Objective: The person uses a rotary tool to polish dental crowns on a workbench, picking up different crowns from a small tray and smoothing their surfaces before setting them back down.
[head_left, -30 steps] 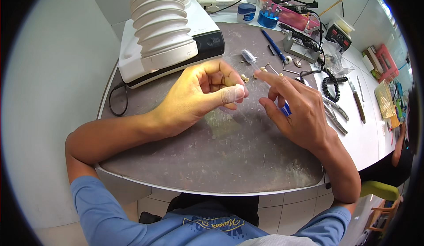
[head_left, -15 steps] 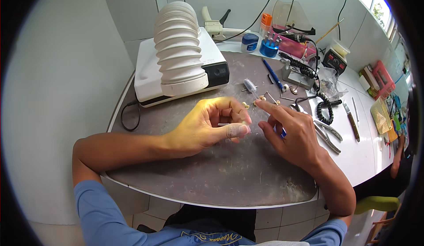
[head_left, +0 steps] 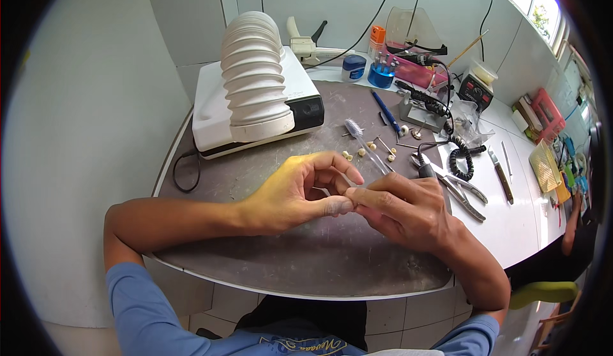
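Note:
Over the middle of the bench my left hand [head_left: 300,193] curls its fingers, with the thumb against a fingertip side. My right hand [head_left: 408,209] meets it there, its thumb and fingers pinched together at the left fingertips. Whatever lies between the fingertips is hidden. Just beyond the hands, a small bottle brush [head_left: 354,129] with a clear handle lies at a slant. Several small cream, tooth-like pieces [head_left: 361,152] are scattered around it. The dark end of a corded handpiece [head_left: 426,169] shows behind my right hand.
At the back left stands a white machine [head_left: 211,110] with a ribbed white hose [head_left: 255,75]. Pliers [head_left: 469,193], a knife [head_left: 500,174] and a coiled black cord [head_left: 461,164] lie to the right. A blue bur holder [head_left: 382,75] and a pink tray [head_left: 418,72] stand behind.
My right hand has lowered and moved left, from apart with its index finger extended to pinching at my left fingertips. The small pale thing seen at the left fingertips is now covered.

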Demonstrator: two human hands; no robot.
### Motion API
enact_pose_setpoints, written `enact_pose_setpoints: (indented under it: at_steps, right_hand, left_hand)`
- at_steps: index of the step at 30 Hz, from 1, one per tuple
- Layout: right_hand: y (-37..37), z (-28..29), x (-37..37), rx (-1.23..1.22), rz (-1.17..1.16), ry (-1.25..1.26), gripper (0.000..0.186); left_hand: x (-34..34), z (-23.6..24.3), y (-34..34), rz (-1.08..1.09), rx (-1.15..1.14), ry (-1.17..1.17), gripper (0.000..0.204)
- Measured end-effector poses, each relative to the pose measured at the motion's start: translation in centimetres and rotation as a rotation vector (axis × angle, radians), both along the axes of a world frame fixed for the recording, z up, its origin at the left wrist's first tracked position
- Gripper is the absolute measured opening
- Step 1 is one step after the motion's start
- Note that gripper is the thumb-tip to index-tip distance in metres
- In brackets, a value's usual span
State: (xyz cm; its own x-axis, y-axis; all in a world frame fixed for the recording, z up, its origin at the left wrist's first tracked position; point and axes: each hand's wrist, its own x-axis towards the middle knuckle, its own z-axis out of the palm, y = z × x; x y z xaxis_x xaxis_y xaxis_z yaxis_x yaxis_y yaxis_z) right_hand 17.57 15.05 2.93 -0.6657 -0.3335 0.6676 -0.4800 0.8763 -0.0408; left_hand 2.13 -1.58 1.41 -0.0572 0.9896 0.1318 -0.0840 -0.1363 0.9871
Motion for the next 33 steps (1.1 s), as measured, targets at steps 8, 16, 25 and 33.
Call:
enact_pose_setpoints:
  at_steps: [8,16,25,33]
  right_hand:
    - [-0.18,0.38,0.16,-0.022,-0.005,-0.044,0.019]
    - [-0.01,0.03,0.04,-0.028,-0.011,-0.025,0.018]
    - [-0.13,0.06,-0.08,-0.026,-0.002,-0.027,0.017]
    - [-0.13,0.02,-0.10,-0.022,-0.013,-0.025,0.017]
  left_hand:
    - [0.04,0.34,-0.14,0.008,-0.043,0.082,0.027]
    - [0.07,0.27,-0.06,0.023,-0.041,0.135,0.022]
    - [-0.25,0.16,0.07,-0.008,-0.048,0.107,0.022]
    - [-0.35,-0.03,0.20,-0.010,-0.021,0.120,0.034]
